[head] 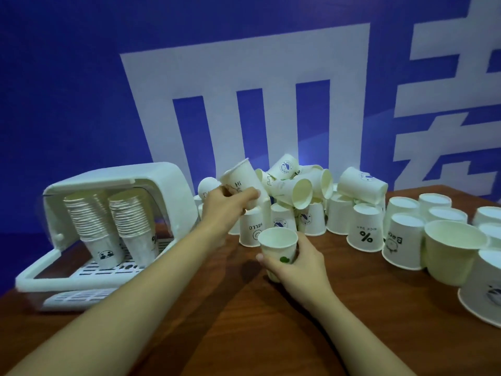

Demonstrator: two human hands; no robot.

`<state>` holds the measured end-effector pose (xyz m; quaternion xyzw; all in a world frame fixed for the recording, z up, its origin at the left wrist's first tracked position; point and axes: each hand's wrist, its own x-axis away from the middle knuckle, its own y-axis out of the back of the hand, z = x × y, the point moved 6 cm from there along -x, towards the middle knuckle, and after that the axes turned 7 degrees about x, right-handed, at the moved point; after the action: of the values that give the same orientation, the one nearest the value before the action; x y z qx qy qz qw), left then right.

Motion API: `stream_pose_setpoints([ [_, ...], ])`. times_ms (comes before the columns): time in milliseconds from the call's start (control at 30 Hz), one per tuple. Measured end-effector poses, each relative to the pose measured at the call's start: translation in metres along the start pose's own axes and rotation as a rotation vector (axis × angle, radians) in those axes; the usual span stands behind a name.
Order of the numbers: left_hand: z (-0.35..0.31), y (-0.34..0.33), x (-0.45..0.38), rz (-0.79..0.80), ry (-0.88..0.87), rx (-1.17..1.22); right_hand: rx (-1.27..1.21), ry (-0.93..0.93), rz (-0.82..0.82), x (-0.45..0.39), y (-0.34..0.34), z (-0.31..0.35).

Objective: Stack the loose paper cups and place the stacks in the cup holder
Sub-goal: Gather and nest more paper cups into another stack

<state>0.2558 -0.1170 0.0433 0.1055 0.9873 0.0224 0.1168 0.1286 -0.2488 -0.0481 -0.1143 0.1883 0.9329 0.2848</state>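
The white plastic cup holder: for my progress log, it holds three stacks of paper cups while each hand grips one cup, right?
Not three: the head view shows two stacks in the white plastic cup holder. The left hand and right hand do each grip one cup.

Both bare forearms reached up from the bottom edge of the frame toward its centre, the left arm crossing diagonally from the lower left corner. The left hand [226,203], just above and left of centre, had its fingers curled round the side of a tilted paper cup [240,181], thumb on top. The right hand [294,263], lower and right of centre, gripped an upright cup [278,246] from its right side, thumb showing at the cup's left.
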Motion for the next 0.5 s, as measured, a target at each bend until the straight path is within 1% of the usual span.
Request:
stream_pose_setpoints([
  [67,0.008,-0.006,0.028,0.101,-0.021,0.039,0.052,0.008,0.006,0.001,-0.003,0.0],
  [133,0.02,-0.01,0.047,0.163,-0.018,0.061,0.081,0.023,0.035,0.003,-0.006,0.002],
  [167,0.024,-0.011,0.052,0.167,-0.03,0.034,0.089,0.025,0.048,0.003,-0.007,0.002],
  [267,0.037,-0.011,0.058,0.106,-0.082,-0.191,0.11,0.003,0.062,0.004,-0.004,-0.001],
  [300,0.041,-0.01,0.06,0.103,-0.089,-0.215,0.122,0.005,0.064,0.004,-0.004,0.001],
  [400,0.055,-0.011,0.057,0.152,-0.069,-0.152,0.18,0.04,0.087,0.003,-0.011,0.006],
  [500,0.059,-0.01,0.056,0.165,-0.116,-0.077,0.187,0.06,0.093,0.002,-0.017,0.009],
])
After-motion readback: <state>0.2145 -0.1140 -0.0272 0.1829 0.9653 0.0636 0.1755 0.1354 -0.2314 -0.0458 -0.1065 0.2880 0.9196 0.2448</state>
